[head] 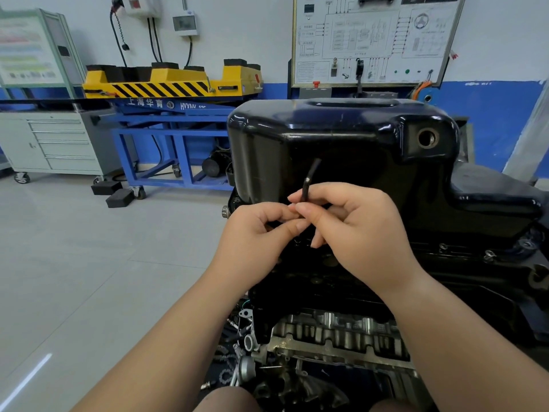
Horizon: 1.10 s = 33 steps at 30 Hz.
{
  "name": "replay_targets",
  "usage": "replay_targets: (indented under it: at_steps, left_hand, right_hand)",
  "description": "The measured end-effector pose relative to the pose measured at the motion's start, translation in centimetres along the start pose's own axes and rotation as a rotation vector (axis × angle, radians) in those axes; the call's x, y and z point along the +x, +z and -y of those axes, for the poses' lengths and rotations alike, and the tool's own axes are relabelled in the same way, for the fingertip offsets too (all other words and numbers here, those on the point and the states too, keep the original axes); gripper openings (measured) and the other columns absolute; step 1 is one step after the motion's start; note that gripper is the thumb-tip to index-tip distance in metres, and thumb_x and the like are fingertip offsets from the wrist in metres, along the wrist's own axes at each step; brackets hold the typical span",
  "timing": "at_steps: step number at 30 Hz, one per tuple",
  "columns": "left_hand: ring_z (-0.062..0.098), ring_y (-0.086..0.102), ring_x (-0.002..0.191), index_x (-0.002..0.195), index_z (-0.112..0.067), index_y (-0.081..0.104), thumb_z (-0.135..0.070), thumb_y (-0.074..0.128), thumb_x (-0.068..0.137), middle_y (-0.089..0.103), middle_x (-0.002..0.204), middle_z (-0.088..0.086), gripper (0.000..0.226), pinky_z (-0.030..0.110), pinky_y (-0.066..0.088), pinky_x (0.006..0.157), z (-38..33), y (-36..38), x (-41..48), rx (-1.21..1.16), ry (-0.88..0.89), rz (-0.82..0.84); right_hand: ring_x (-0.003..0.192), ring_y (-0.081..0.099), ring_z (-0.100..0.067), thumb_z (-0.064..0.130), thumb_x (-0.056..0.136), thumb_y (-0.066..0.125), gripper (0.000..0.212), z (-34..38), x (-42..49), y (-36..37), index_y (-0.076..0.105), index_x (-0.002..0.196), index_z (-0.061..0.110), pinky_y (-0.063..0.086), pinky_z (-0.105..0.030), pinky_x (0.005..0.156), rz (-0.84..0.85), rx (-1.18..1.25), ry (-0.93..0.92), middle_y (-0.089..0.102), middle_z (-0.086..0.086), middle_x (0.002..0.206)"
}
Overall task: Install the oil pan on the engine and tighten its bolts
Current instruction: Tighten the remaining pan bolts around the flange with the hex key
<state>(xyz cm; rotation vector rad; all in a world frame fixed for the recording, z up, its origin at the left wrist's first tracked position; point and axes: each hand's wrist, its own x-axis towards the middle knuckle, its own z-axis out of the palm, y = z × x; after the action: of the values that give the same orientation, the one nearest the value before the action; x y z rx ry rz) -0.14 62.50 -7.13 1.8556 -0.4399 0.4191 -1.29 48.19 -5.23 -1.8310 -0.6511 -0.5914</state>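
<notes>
Head view: at 6 o'clock we see the engine [326, 331]. At centre our left hand [255, 233] and right hand [350, 224], fingers curled, both pinch a black hex key [307, 185], its lower tip hidden. Oil pan [341, 138] sits on the engine toward 12 o'clock. Yellow lift cart [166, 81] stands far off at 10 o'clock.

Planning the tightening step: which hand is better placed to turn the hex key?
Probably right. The right hand curls round the hex key in front of the oil pan; the left hand only pinches near its lower end.
</notes>
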Motion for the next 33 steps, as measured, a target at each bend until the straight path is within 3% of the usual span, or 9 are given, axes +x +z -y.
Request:
replay_targets:
  at_steps: [2,6,11,17,21,23,25,29,33]
  left_hand:
    - [0.002,0.063,0.067,0.074,-0.033,0.071,-0.023,0.069,0.080,0.069,0.070,-0.015,0.012,0.020,0.050,0.064,0.0,0.2,-0.1,0.023,0.009,-0.011]
    - [0.025,0.056,0.061,0.062,-0.031,0.063,-0.027,0.074,0.071,0.063,0.064,-0.007,0.015,0.032,0.046,0.056,0.3,0.8,-0.2,0.080,0.024,-0.129]
    - [0.007,0.045,0.050,0.058,-0.024,0.061,-0.031,0.066,0.068,0.053,0.052,-0.011,0.014,0.020,0.037,0.047,0.3,1.1,-0.2,0.109,0.048,-0.163]
    - [0.010,0.049,0.054,0.063,-0.019,0.065,-0.013,0.066,0.077,0.058,0.058,0.003,0.016,0.023,0.040,0.050,0.6,1.0,-0.3,0.134,0.077,-0.125]
    - [-0.001,0.048,0.049,0.060,-0.028,0.066,-0.012,0.067,0.078,0.058,0.052,-0.015,0.024,0.011,0.035,0.049,0.2,0.8,-0.5,0.077,0.029,-0.112]
    - [0.007,0.053,0.051,0.064,-0.026,0.069,-0.018,0.068,0.078,0.063,0.056,-0.010,0.017,0.016,0.041,0.051,0.2,0.8,-1.0,0.016,-0.006,-0.102]
    - [0.021,0.055,0.053,0.074,-0.020,0.072,-0.023,0.069,0.079,0.065,0.062,0.003,0.006,0.027,0.047,0.049,0.2,0.7,-1.6,-0.173,-0.163,-0.132]
    - [0.008,0.025,0.042,0.076,-0.009,0.060,-0.021,0.063,0.070,0.032,0.054,-0.003,0.014,0.016,0.025,0.037,0.2,0.1,-2.3,-1.075,-0.712,-0.177]
    - [0.011,0.027,0.049,0.075,-0.006,0.050,-0.022,0.058,0.070,0.026,0.063,-0.001,0.019,0.020,0.033,0.043,-0.2,-0.5,-3.1,-1.438,-0.767,-0.273]
  right_hand:
    - [0.048,0.059,-0.004,0.008,0.084,0.066,0.015,-0.1,0.0,0.1,0.071,0.085,0.022,0.049,-0.014,0.053,-0.029,0.028,0.010,0.068,0.012,0.068]
    - [0.056,0.060,0.004,0.002,0.081,0.067,0.010,-0.1,-0.1,0.8,0.070,0.079,0.012,0.046,-0.008,0.057,-0.059,0.052,-0.005,0.069,0.007,0.075]
    - [0.065,0.062,-0.002,0.005,0.081,0.067,0.003,-0.8,-0.2,1.8,0.067,0.078,0.004,0.049,-0.012,0.060,-0.171,-0.113,-0.070,0.065,0.004,0.073]
    - [0.060,0.057,-0.008,0.009,0.080,0.062,0.006,-1.2,-0.8,3.5,0.063,0.075,0.007,0.048,-0.021,0.057,-0.378,-0.304,-0.197,0.061,0.002,0.072]
    - [0.062,0.059,-0.010,0.009,0.082,0.061,0.004,-1.4,-1.1,4.0,0.063,0.078,0.008,0.050,-0.025,0.055,-0.431,-0.318,-0.196,0.061,0.003,0.076]
    - [0.066,0.060,-0.009,0.011,0.084,0.061,0.006,-1.5,-1.3,4.0,0.065,0.082,0.007,0.052,-0.025,0.058,-0.427,-0.296,-0.203,0.062,0.002,0.079]
    - [0.071,0.061,-0.007,0.013,0.087,0.061,0.010,-1.3,-1.4,3.6,0.068,0.084,0.006,0.053,-0.026,0.061,-0.416,-0.248,-0.208,0.064,0.003,0.080]
    - [0.078,0.061,-0.008,0.015,0.089,0.056,0.014,0.2,-1.2,2.1,0.067,0.084,0.008,0.051,-0.026,0.070,-0.393,-0.162,-0.292,0.064,0.007,0.080]
    - [0.071,0.059,-0.014,0.018,0.093,0.048,0.011,1.7,-2.0,1.7,0.058,0.087,0.017,0.050,-0.026,0.065,-0.109,0.083,-0.247,0.058,0.007,0.074]
